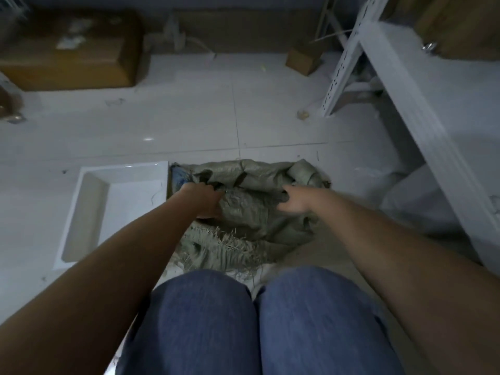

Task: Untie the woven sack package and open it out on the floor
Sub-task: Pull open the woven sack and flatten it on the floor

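A grey-green woven sack package [249, 212] lies crumpled on the tiled floor just beyond my knees. Its near edge is frayed into loose strands [232, 244]. Dark ties [239, 180] cross its far folds, and something blue [178, 175] shows at its far left corner. My left hand [205, 198] grips the sack fabric on the left side. My right hand [293, 200] pinches the fabric on the right side, near a rolled bunch of sack [305, 171]. The fingertips of both hands are buried in the folds.
A white rectangular tray [81, 209] lies on the floor touching the sack's left side. White metal shelving [405, 85] stands on the right with white bags [422, 198] under it. Cardboard boxes [70, 52] sit along the far wall. A small box [303, 59] lies near the shelving.
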`<action>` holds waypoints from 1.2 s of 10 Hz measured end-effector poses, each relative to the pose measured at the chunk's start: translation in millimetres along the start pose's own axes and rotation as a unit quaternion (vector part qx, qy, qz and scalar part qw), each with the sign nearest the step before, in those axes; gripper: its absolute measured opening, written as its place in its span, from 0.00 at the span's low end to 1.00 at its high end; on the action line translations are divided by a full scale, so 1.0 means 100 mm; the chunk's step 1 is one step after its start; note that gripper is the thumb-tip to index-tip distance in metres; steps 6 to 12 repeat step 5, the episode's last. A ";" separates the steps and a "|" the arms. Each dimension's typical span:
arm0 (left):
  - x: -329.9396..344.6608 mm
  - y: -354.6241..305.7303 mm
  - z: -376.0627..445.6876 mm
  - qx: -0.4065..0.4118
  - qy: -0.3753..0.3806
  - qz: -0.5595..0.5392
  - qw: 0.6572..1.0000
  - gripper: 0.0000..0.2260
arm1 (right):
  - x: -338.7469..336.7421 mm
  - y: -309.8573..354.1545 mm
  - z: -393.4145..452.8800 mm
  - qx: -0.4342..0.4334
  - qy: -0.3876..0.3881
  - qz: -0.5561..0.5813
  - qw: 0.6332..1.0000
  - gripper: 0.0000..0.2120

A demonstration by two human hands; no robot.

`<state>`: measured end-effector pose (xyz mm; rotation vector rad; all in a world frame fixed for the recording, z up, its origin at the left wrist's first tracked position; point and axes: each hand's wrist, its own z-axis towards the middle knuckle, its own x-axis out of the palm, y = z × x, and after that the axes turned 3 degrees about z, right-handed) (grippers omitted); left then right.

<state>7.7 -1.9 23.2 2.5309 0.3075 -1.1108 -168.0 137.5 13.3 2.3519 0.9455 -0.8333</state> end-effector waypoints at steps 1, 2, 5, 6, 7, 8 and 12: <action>-0.13 0.01 -0.21 -0.010 0.003 0.014 1.000 0.26 | -0.11 0.01 -0.21 0.016 -0.006 -0.003 1.000 0.34; -0.23 0.01 -0.42 -0.016 -0.010 0.006 1.000 0.26 | -0.16 0.02 -0.36 0.010 -0.015 0.007 1.000 0.35; -0.46 0.10 -1.40 0.003 -0.023 -0.481 0.876 0.22 | -0.25 -0.17 -0.94 0.047 -0.120 0.182 0.975 0.15; -0.46 0.10 -1.40 0.003 -0.023 -0.481 0.876 0.22 | -0.25 -0.17 -0.94 0.047 -0.120 0.182 0.975 0.15; -0.46 0.10 -1.40 0.003 -0.023 -0.481 0.876 0.22 | -0.25 -0.17 -0.94 0.047 -0.120 0.182 0.975 0.15; -0.46 0.10 -1.40 0.003 -0.023 -0.481 0.876 0.22 | -0.25 -0.17 -0.94 0.047 -0.120 0.182 0.975 0.15; -0.46 0.10 -1.40 0.003 -0.023 -0.481 0.876 0.22 | -0.25 -0.17 -0.94 0.047 -0.120 0.182 0.975 0.15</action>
